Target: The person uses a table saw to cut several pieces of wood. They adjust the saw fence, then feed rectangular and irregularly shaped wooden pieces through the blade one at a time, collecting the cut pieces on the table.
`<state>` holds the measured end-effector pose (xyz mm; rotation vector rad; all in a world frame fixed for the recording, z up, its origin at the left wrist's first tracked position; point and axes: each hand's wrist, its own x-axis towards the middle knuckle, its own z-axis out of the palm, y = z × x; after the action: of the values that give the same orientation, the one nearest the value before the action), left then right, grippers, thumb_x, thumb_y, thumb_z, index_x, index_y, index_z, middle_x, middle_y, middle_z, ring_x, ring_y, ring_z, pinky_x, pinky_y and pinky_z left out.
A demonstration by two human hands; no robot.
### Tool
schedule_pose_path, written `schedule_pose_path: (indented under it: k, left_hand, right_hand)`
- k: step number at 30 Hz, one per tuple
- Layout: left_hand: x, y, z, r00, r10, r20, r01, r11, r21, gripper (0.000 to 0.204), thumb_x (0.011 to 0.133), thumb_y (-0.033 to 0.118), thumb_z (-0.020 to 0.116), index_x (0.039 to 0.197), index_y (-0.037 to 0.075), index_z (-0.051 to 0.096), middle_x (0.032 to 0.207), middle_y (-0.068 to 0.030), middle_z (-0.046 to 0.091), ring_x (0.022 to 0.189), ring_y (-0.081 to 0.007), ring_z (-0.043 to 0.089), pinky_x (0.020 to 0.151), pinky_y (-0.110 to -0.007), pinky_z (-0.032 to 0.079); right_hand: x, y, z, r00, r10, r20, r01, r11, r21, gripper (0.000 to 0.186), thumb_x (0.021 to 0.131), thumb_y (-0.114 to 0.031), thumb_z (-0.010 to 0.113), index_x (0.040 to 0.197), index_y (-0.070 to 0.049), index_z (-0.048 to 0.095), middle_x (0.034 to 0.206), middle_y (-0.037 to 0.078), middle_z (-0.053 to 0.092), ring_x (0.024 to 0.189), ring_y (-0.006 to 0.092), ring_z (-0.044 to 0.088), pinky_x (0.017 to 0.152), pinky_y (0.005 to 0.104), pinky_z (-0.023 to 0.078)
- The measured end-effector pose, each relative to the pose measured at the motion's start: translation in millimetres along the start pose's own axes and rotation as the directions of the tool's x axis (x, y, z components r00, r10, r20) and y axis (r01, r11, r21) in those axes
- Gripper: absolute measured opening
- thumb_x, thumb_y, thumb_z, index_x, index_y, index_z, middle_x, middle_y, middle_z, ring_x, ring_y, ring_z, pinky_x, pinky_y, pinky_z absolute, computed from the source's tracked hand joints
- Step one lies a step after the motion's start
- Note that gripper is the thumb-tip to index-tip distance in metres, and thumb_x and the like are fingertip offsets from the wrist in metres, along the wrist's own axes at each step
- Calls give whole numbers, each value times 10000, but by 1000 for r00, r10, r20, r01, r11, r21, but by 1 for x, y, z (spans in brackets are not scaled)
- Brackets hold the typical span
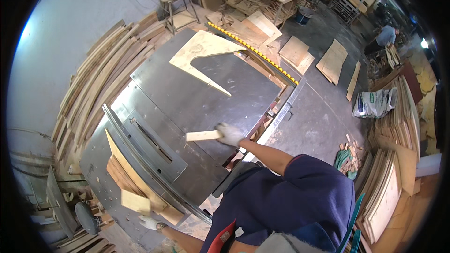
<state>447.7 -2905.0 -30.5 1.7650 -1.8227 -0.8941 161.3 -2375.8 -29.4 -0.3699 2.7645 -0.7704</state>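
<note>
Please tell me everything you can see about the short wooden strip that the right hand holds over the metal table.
The wooden strip is a short, flat, pale piece of bare wood with straight edges and square ends. It lies almost level, just above or on the dark metal table; which one cannot be told. The gloved right hand grips one end; the other end points toward the table's slot, apart from it.

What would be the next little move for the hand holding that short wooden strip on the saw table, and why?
Probably slide the short wooden strip left toward the blade slot. The gloved right hand grips its end flat on the metal saw table, apart from the slot, while the left hand holds a small plywood piece at the near edge.
</note>
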Motion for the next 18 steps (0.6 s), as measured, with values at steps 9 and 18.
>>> schedule_pose_path:
  k: [9,18]
  left_hand:
    - [-113,-4,26,891,390,-233,-327,906,268,565,935,389,637,1328,-7,551,1300,-258,554,1153,-432,580,923,-553,483]
    - [-139,10,44,498,853,-156,-780,519,350,482,964,273,636,1334,-26,557,1339,-282,532,1191,-459,562,993,-571,475]
  right_hand:
    - [-287,189,38,303,834,-461,-597,543,590,398,839,-370,761,996,-9,699,844,184,704,788,336,688,723,429,542]
    - [-502,231,270,213,670,711,-614,-474,631,622,850,-651,669,1063,-67,697,778,98,633,550,234,555,496,413,456]
